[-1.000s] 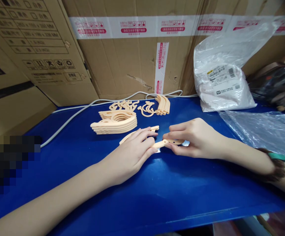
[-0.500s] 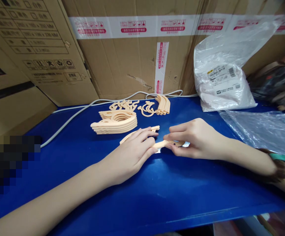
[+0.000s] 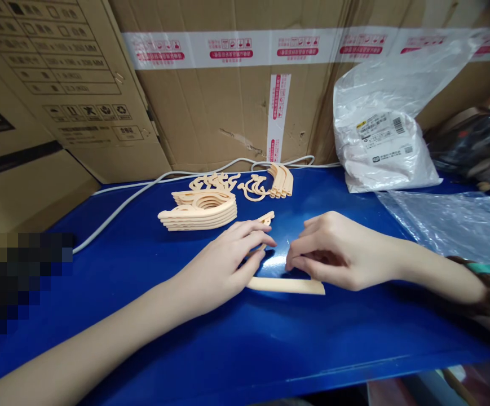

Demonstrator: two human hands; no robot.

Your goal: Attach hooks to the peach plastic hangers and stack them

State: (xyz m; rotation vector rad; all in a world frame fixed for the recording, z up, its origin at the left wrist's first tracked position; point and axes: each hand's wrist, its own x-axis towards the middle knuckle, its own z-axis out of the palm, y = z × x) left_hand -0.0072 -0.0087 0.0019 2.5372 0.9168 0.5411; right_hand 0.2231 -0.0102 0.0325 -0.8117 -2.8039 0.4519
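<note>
My left hand [image 3: 232, 256] lies palm down with its fingers stretched and thumb apart. A smooth beige plastic hanger arm [image 3: 287, 285] comes out from beneath the base of that thumb and runs right along the blue tabletop. Another beige hanger piece [image 3: 266, 217] shows just beyond the left fingertips, mostly covered by them. My right hand [image 3: 329, 251] hovers above the free end of the hanger arm, its fingers curled together in a pinch; what is between them is hidden. Behind the left hand sits a stack of several beige hanger pieces [image 3: 202, 211].
Beige hooks [image 3: 215, 181] and curved hanger arms [image 3: 281, 180] lie at the back of the blue table [image 3: 228, 349]. A white cable [image 3: 122, 208] runs along the cardboard boxes [image 3: 211, 113]. At right are a white plastic bag [image 3: 384, 146] and a clear plastic sheet [image 3: 460, 225].
The hanger piece between my hands has turned and moved toward me, now lying below the right hand. My left fingers have loosened, and the right fingers have curled off the piece's end.
</note>
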